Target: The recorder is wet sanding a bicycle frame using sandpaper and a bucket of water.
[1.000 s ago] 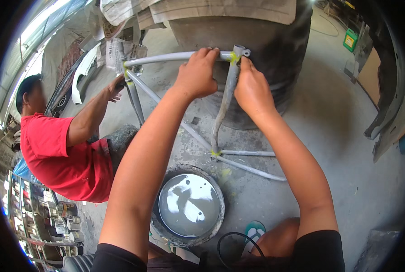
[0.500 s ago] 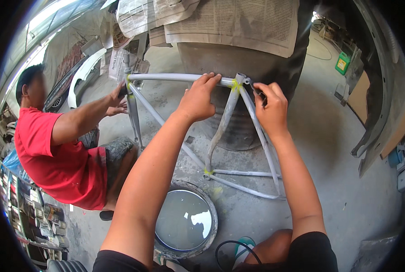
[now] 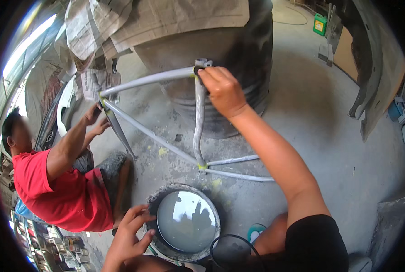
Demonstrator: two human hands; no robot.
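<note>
The right grip (image 3: 223,88) is closed, its fingertips pinching a small dark piece (image 3: 197,70) against the bicycle frame (image 3: 157,136) at the corner where the top tube (image 3: 148,81) meets the seat tube (image 3: 199,109); the fingers cover much of that piece, so its exact shape cannot be told. The left grip (image 3: 132,233) is off the frame, fingers spread and loosely bent, beside the left rim of a round bucket (image 3: 217,214); whether a finger touches the rim cannot be told.

The frame is grey with yellow-green patches at its joints. It is upright in front of the person, its top tube running leftward from the right grip and two thin rear tubes pointing right at the bottom. At its front end, a co-worker in a red shirt (image 3: 66,195) has one hand (image 3: 92,114) at the head of the frame, with the other near the fork (image 3: 118,131).

The bucket sits on the grey floor (image 3: 302,136), nearer the person than the frame, filled with cloudy water (image 3: 184,240) that carries bright reflections. Behind the seat tube rises a dark drum (image 3: 252,68), topped with newspaper sheets (image 3: 184,20). Farther off at upper right is a green jug (image 3: 320,25); at lower left are cans (image 3: 73,245).
</note>
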